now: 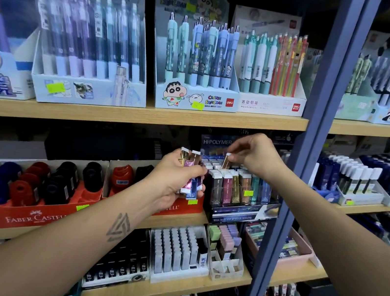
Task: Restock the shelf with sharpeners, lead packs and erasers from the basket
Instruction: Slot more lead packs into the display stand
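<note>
Left hand point(175, 180): grips a bundle of lead packs point(191, 173), left of the display box point(243, 207).
Right hand point(252, 155): pinches one gold pack point(226, 163) above that box.

This is a stationery shop. Wooden shelves point(143, 113) on blue-grey metal uprights point(323, 117) run across the whole frame, stacked in tiers. Along the top, cardboard display boxes of mechanical pencils point(199, 53) stand in rows, printed with brand names and cartoon figures. Small yellow-green price stickers point(55, 87) sit on many boxes. At lower left, a red Faber-Castell tray point(22, 219) holds sharpeners point(59, 182); at centre, a Hi-Polymer display point(238, 193) holds slim lead packs. To the right of the upright, more boxed refills point(363, 181) fill the shelves.
</note>
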`<state>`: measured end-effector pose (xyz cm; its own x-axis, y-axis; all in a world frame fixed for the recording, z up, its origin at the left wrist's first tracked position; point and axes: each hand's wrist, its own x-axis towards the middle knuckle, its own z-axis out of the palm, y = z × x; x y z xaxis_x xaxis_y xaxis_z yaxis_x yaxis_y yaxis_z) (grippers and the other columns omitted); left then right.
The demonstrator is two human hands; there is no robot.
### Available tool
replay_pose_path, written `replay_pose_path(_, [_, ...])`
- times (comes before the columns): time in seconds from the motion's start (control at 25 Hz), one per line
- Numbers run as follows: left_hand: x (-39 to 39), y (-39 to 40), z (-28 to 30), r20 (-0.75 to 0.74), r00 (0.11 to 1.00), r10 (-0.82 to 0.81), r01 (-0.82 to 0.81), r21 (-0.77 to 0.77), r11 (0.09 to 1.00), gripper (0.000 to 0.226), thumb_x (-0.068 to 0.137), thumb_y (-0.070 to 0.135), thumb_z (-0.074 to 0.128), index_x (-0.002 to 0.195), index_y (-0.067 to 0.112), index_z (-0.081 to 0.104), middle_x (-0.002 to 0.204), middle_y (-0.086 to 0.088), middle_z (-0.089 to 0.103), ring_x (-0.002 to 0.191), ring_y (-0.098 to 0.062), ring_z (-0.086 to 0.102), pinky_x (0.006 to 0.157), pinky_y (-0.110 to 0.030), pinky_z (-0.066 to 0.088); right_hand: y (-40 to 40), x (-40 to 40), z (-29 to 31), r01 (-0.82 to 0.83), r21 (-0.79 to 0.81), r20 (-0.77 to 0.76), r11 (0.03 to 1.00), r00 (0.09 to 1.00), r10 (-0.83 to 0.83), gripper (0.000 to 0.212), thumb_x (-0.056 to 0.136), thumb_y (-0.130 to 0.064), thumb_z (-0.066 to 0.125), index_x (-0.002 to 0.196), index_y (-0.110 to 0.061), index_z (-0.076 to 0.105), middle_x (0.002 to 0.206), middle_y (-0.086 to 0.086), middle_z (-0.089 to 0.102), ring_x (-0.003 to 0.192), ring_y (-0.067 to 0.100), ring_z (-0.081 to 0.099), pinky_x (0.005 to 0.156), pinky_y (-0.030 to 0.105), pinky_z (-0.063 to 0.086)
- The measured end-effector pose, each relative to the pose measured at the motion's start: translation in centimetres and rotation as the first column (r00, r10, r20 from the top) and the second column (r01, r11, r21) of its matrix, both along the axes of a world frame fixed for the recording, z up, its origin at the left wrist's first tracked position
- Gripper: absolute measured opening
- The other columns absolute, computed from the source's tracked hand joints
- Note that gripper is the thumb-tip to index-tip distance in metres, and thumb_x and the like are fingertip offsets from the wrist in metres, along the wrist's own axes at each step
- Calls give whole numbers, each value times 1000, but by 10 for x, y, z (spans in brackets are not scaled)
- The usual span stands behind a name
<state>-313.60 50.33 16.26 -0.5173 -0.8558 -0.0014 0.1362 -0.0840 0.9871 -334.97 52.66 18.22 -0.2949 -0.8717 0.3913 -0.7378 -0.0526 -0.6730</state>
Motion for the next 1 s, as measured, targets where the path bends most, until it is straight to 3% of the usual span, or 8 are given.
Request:
replay_pose_path(0.24, [3, -4, -3, 11, 999, -35, 36, -61, 998, 29, 86, -6, 70, 109, 4, 56, 80, -15, 67, 56, -25, 63, 45, -31, 54, -1, 3, 9, -129, 95, -179, 987, 973, 144, 12, 78, -7, 82, 81, -17, 77, 78, -7, 73, 68, -4, 65, 66, 13, 48])
replay_pose_path(0.4, [6, -3, -4, 30, 997, -73, 76, -124, 989, 27, 87, -5, 69, 108, 3, 55, 76, -15, 64, 55, -26, 61, 46, -33, 54, 1, 6, 9, -189, 222, -287, 957, 925, 249, 18, 87, -6, 73, 87, -23, 79, 96, -8, 74, 91, 5, 67, 90, 29, 55])
replay_pose_path(0.44, [7, -2, -4, 36, 996, -84, 88, -144, 986, 26, 87, -5, 69, 108, 3, 54, 76, -14, 64, 55, -26, 61, 47, -34, 53, 2, 7, 9, -199, 223, -287, 954, 922, 259, 20, 90, -6, 69, 91, -23, 79, 101, -6, 74, 90, 3, 66, 89, 30, 55])
replay_pose_path(0.52, [8, 0, -4, 59, 993, -103, 112, -185, 976, 28, 88, -4, 69, 110, 1, 54, 78, -15, 64, 59, -28, 61, 48, -35, 54, 10, 16, 13, -239, 116, -116, 964, 961, 252, 15, 93, -14, 67, 101, -20, 78, 101, 0, 75, 74, 2, 64, 73, 25, 53])
replay_pose_path(0.6, [6, 2, -4, 78, 988, -131, 145, -217, 965, 29, 88, -4, 68, 112, 2, 53, 83, -18, 63, 61, -30, 61, 49, -35, 54, 17, 30, 16, -300, 28, 126, 953, 947, 295, 16, 90, -27, 72, 100, -15, 78, 93, 10, 76, 73, 11, 65, 69, 24, 49])
replay_pose_path(0.8, [1, 10, 1, 103, 979, -177, 193, -172, 966, 28, 87, -6, 69, 109, 2, 55, 80, -17, 63, 55, -26, 61, 44, -30, 53, 18, 39, 17, -300, 31, 342, 953, 899, 272, 17, 79, -9, 81, 87, 5, 74, 74, 15, 72, 65, 19, 64, 62, 27, 53])
replay_pose_path(0.88, [1, 10, 2, 114, 979, -167, 184, -154, 971, 25, 86, -5, 70, 106, 2, 56, 78, -16, 63, 53, -25, 61, 43, -30, 53, 23, 35, 20, -289, 48, 433, 956, 869, 241, 20, 80, -8, 80, 90, 7, 71, 72, 13, 71, 63, 18, 62, 58, 25, 51])
replay_pose_path(1.0, [1, 9, 4, 126, 984, -129, 151, -186, 971, 24, 86, -5, 70, 104, 3, 55, 76, -15, 63, 51, -23, 61, 43, -30, 53, 29, 36, 21, -311, 82, 439, 947, 864, 245, 32, 79, -12, 82, 100, 9, 68, 75, 13, 71, 60, 15, 61, 56, 24, 50])
